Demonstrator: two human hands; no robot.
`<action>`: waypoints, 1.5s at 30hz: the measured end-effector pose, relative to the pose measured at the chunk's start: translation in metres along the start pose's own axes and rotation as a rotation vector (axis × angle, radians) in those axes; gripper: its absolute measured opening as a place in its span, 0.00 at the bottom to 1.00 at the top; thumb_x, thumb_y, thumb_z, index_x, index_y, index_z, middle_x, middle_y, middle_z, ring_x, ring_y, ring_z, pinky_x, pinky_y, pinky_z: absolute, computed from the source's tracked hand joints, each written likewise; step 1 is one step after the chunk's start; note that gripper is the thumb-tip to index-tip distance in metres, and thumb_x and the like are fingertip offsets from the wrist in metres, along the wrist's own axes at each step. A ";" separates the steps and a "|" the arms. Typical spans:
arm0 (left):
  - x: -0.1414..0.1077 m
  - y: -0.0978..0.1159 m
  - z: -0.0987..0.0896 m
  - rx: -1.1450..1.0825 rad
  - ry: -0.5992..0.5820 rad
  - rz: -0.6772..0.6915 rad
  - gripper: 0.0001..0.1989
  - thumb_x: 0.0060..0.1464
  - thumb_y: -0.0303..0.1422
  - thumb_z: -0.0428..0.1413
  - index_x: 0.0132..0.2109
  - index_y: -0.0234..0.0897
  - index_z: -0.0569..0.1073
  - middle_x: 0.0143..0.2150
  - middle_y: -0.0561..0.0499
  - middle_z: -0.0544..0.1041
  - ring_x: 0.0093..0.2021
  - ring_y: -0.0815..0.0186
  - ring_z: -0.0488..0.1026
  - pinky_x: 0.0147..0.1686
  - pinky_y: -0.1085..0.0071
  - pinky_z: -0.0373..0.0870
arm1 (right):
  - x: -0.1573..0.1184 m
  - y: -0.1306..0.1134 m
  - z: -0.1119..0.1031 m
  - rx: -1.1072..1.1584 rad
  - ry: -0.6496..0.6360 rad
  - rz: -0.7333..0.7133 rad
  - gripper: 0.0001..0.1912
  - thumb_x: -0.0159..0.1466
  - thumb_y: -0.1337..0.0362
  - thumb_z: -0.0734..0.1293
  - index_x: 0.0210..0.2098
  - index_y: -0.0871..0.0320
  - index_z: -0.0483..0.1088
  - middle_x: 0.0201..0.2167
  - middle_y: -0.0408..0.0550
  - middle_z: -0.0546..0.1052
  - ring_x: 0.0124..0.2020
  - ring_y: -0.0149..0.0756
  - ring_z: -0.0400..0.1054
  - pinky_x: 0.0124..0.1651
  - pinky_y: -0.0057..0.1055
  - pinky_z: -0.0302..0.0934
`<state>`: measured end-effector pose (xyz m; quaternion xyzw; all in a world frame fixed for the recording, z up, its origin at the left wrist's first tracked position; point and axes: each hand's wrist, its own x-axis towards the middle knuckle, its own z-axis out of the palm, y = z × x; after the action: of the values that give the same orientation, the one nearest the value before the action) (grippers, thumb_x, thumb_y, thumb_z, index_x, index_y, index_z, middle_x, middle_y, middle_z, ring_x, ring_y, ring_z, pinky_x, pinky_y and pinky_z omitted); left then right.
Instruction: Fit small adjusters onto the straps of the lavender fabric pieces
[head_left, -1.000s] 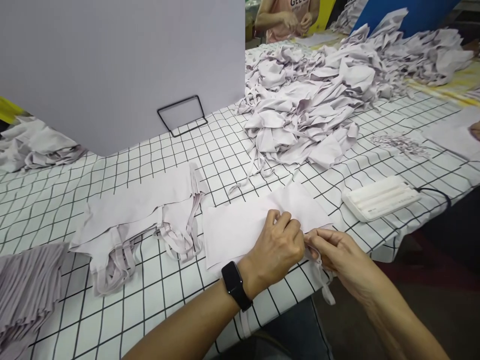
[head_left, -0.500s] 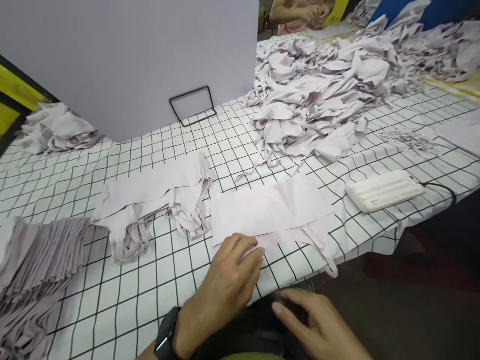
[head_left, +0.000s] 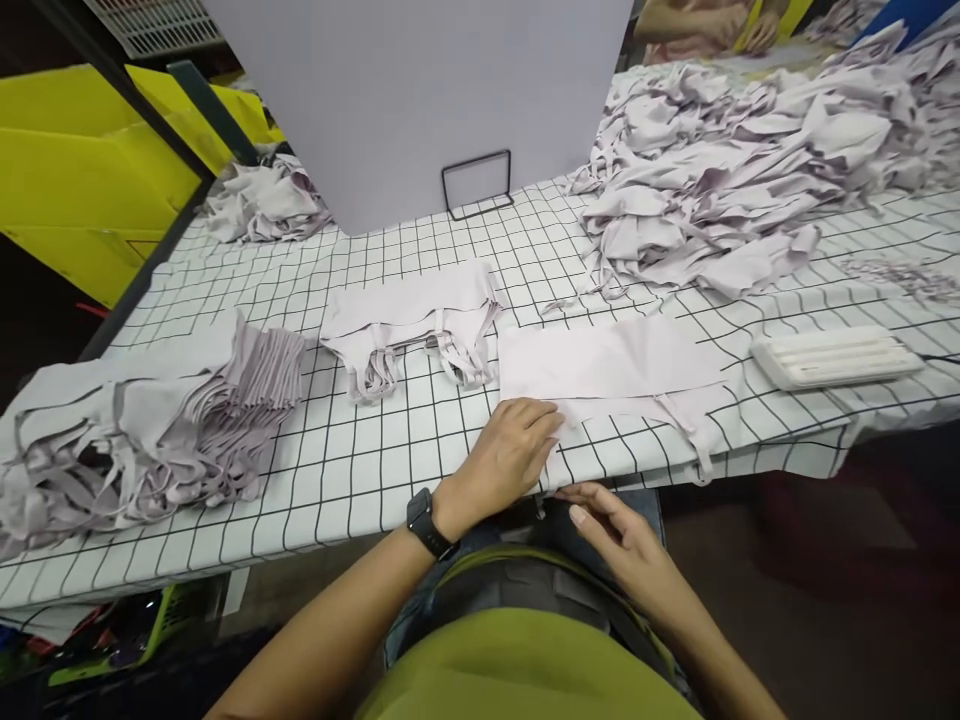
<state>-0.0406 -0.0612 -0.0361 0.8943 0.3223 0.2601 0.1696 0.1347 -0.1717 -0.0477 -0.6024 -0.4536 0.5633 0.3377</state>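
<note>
A pale lilac strappy top (head_left: pixel 607 360) lies flat at the table's front edge, one strap hanging at its right. My left hand (head_left: pixel 517 450), with a black watch on the wrist, is closed over the top's lower left part. Its curled fingers hide the strap there. Just below the table edge is my right hand (head_left: pixel 615 530), its thumb and fingers apart and nothing visible between them. To the left lie a small layered stack of similar tops (head_left: pixel 412 300) and a thicker stack (head_left: pixel 150 400) with straps trailing forward.
A large heap of crumpled tops (head_left: pixel 720 190) covers the back right. At right sits a white corded device (head_left: pixel 836 357). A grey panel (head_left: pixel 435 90) on a black wire stand (head_left: pixel 478 185) rises behind. A co-worker's hands (head_left: pixel 742 28) show at the far back.
The view has swung left and drawn back, showing more of the thick stack and my lap. Both hands stay near the same part of the top and the table edge.
</note>
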 end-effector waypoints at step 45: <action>-0.021 0.070 -0.047 -0.491 0.052 -0.133 0.07 0.61 0.28 0.53 0.39 0.34 0.77 0.35 0.47 0.80 0.38 0.64 0.74 0.41 0.66 0.71 | -0.078 -0.044 -0.039 0.163 0.205 -0.011 0.16 0.57 0.48 0.77 0.38 0.51 0.85 0.35 0.55 0.86 0.38 0.50 0.80 0.43 0.39 0.75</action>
<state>-0.0467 -0.1205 0.0274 0.7963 0.3117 0.3418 0.3899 0.1695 -0.2241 0.0270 -0.6250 -0.3729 0.5316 0.4333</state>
